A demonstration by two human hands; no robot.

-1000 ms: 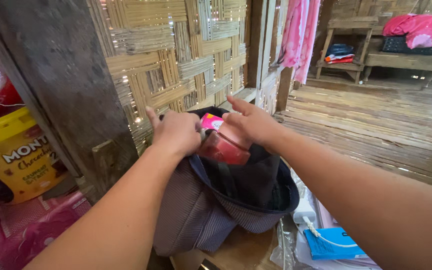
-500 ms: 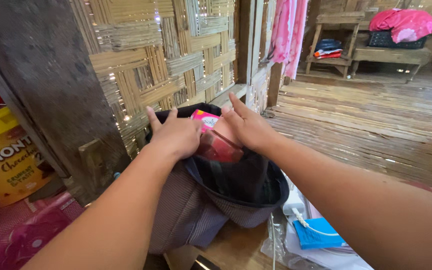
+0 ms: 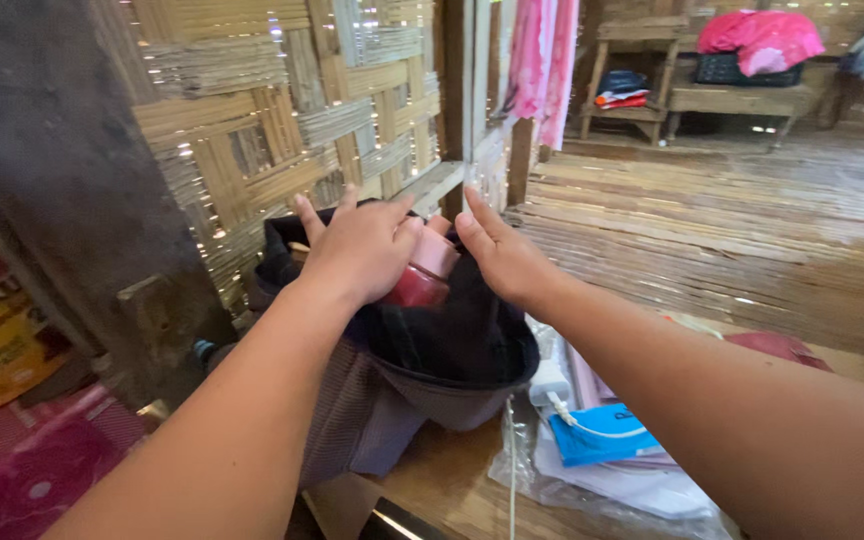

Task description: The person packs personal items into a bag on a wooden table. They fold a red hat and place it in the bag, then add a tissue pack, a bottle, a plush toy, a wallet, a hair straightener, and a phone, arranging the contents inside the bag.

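My left hand (image 3: pixel 357 245) is clamped over the top of the red-and-pink container (image 3: pixel 422 272), which sits half down in the mouth of the dark striped bag (image 3: pixel 407 385) against the woven bamboo wall (image 3: pixel 252 120). My right hand (image 3: pixel 500 255) is flat and open, fingers pressed on the container's side and the bag rim, gripping nothing. Looks mostly in: top still shows, bag still open; blue packet (image 3: pixel 597 440) lies outside on the plastic sheet.
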